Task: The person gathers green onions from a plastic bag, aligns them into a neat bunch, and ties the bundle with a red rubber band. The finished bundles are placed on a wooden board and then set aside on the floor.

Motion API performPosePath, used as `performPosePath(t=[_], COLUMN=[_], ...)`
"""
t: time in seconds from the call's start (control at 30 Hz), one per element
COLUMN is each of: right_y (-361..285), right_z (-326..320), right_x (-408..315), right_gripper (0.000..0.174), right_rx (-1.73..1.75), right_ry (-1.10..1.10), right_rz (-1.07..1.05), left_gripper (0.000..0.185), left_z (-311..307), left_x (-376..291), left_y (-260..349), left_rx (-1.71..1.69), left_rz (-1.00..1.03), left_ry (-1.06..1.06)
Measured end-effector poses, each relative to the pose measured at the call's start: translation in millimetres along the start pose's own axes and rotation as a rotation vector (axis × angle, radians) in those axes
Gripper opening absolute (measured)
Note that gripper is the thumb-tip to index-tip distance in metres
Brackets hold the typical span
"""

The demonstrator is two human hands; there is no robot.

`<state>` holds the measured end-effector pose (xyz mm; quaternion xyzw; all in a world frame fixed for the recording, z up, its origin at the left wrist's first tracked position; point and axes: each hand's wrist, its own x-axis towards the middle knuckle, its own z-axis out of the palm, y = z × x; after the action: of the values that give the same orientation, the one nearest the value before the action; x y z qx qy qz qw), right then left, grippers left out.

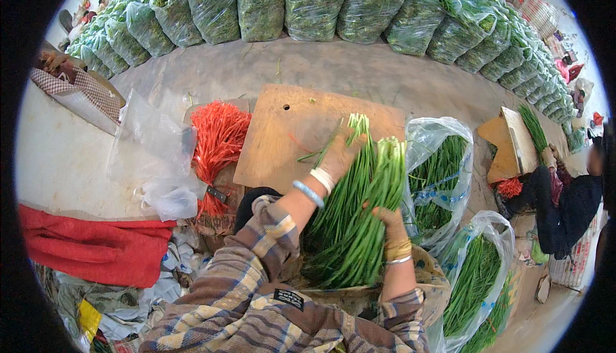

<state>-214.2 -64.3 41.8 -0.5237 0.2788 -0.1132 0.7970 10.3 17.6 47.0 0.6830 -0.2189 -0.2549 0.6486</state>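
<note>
My left hand [342,153] is around the pale ends of a bunch of long, chive-like green stalks [341,199], over the near part of a wooden board [284,136]. My right hand [391,223] grips a second bunch [385,184] from its right side, lower down the stems. The pale ends of both bunches point away from me, and the dark green lengths hang toward my lap over a brown cloth [428,271]. Part of my left fingers is hidden among the stalks. A few loose stems [310,157] stick out left of my left hand.
A bundle of red plastic ties [216,136] lies left of the board, with a dark blade [216,194] and clear plastic bags [154,146] beside it. Open bags of stalks [438,175] stand at right. Filled bags [317,6] line the far side. Another person [568,204] sits at right.
</note>
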Motion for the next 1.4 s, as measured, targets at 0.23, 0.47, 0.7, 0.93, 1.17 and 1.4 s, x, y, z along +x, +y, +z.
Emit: performPosePath(t=[0.23, 0.47, 0.7, 0.93, 1.17, 1.4], right_y=[-24.5, 6.4, 3.5, -2.5, 11.7, 81.5], right_z=[-30.9, 60.8, 91.6, 115.7, 36.6, 65.1], right_x=[78.5, 156.3, 156.0, 152.5, 118.9, 137.3], right_gripper=[0.04, 0.101, 0.113, 0.117, 0.063, 0.047], right_rx=[-0.036, -0.794, -1.057, -1.012, -1.11, -0.965], right_ry=[-0.055, 0.171, 0.365, 0.372, 0.509, 0.196], right_rz=[0.125, 0.052, 0.187, 0.196, -0.308, -0.236], left_gripper=[0.06, 0.054, 0.02, 0.064, 0.103, 0.104], left_z=[0.4, 6.2, -111.1, -69.7, -47.6, -12.8], left_x=[-16.9, -74.2, -90.0, 0.1, -16.5, -17.0], left_y=[-65.9, -94.7, 14.1, -33.5, -73.4, -87.5], left_rx=[0.788, 0.858, 1.159, 0.492, 0.041, 0.221], left_rz=[-0.131, -0.19, -0.178, -0.277, -0.263, 0.006], left_ry=[-0.03, -0.394, -0.541, 0.034, 0.004, 0.26])
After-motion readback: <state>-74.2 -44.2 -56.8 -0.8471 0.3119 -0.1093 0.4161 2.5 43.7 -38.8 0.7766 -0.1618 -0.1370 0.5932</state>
